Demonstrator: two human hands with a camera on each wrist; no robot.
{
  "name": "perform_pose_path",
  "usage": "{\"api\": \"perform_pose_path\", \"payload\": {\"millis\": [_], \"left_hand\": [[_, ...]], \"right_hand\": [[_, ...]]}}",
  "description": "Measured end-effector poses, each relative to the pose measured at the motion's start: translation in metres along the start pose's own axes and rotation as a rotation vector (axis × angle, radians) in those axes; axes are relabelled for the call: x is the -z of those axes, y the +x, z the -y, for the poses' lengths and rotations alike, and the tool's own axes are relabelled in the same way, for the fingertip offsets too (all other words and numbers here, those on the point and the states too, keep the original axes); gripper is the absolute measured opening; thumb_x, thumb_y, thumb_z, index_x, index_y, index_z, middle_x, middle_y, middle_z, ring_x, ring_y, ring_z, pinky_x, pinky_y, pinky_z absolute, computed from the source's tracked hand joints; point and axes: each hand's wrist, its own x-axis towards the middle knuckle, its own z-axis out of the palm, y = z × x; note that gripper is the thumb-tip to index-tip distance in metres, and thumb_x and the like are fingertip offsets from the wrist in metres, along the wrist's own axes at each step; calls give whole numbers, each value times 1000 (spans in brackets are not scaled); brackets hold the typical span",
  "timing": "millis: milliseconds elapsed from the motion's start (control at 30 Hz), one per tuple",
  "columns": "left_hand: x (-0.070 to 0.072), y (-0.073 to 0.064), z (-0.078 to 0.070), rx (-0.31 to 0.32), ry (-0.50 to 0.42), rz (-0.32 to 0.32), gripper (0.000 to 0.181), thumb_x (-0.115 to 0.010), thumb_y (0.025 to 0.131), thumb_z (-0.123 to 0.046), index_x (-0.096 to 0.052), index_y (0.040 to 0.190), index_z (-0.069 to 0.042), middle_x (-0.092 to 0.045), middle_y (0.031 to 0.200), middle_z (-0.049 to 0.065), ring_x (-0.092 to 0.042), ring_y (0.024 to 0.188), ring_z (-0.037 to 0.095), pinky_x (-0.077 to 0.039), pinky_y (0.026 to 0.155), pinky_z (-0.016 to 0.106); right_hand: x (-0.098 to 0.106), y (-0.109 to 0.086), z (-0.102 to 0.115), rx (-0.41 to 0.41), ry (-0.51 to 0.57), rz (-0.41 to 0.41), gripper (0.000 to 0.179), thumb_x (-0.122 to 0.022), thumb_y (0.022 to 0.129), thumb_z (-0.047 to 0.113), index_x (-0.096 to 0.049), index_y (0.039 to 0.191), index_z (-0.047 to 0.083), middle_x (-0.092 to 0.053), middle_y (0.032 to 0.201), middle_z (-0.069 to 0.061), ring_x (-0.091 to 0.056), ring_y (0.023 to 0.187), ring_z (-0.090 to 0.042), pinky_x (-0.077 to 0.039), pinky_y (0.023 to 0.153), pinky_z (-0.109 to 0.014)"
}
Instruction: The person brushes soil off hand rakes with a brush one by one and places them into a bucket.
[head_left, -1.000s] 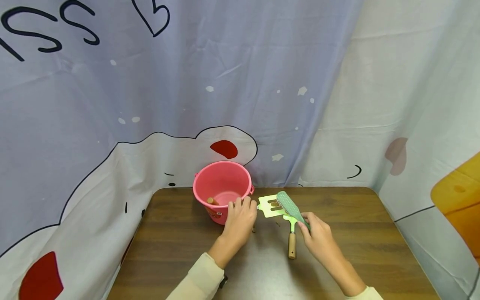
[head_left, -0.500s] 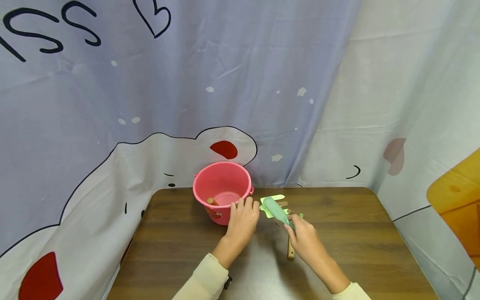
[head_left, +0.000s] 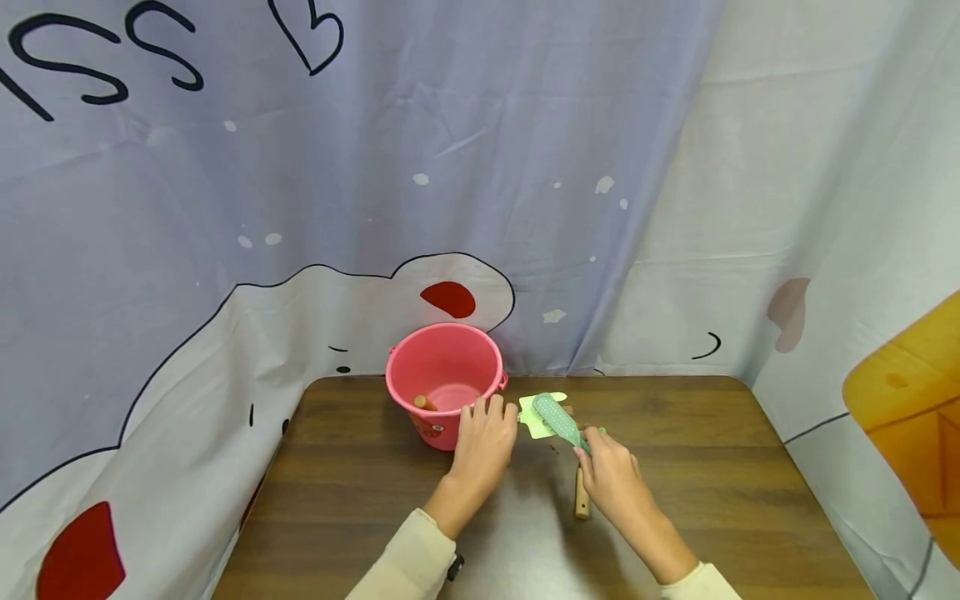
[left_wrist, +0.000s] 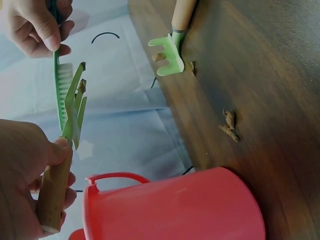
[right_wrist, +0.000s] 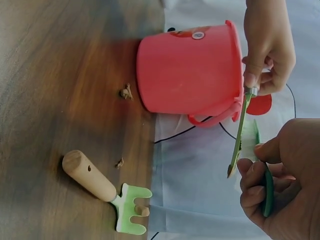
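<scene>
My left hand (head_left: 480, 442) grips the wooden handle of a light green garden fork (left_wrist: 54, 192) beside the pink bucket (head_left: 450, 329). Brown bits cling to the fork's tines. In my right hand (head_left: 611, 471) is a green brush (head_left: 557, 417), pinched by its handle. Its pale bristles (left_wrist: 65, 82) meet the face of the fork above the table, as the left wrist view shows. Below the right hand a small green hand rake (right_wrist: 90, 175) with a wooden handle lies on the table, partly hidden in the head view.
Inside the bucket the end of a wooden handle (head_left: 425, 402) shows. Small brown clumps (left_wrist: 230, 122) lie on the brown wooden table (head_left: 337, 500) near the bucket and rake. A patterned curtain (head_left: 375, 167) hangs right behind the table's far edge.
My right hand has drawn the brush leftward over the fork toward its handle, then slightly back right. The fork's face has tilted. My left hand has shifted little; the bucket has stayed put.
</scene>
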Motion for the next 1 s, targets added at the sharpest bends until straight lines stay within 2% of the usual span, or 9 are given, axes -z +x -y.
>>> {"api": "perform_pose_path", "payload": {"millis": [167, 433, 1000], "left_hand": [[-1, -2, 1, -2, 2, 2, 17, -74, 87, -14, -63, 100, -15, -59, 94, 5, -57, 89, 25, -40, 71, 37], [-1, -4, 4, 10, -15, -15, 7, -65, 94, -11, -62, 99, -14, -58, 92, 6, -56, 87, 26, -41, 70, 37], [-3, -9, 8, 9, -48, 20, 6, -64, 94, -11, -62, 99, -13, -59, 94, 7, -57, 89, 27, -40, 71, 36]], "right_hand": [[0, -1, -4, -3, -6, -24, 18, -78, 85, -1, -64, 96, -2, -68, 81, -11, -69, 69, -26, -57, 57, -41], [-2, -2, -13, 6, -8, -68, 18, -78, 85, -1, -63, 94, 0, -66, 78, -10, -67, 66, -27, -54, 56, -44], [-5, -5, -21, -13, -18, -63, 16, -77, 87, 0, -62, 94, 0, -67, 79, -10, -69, 68, -31, -55, 57, -46]]}}
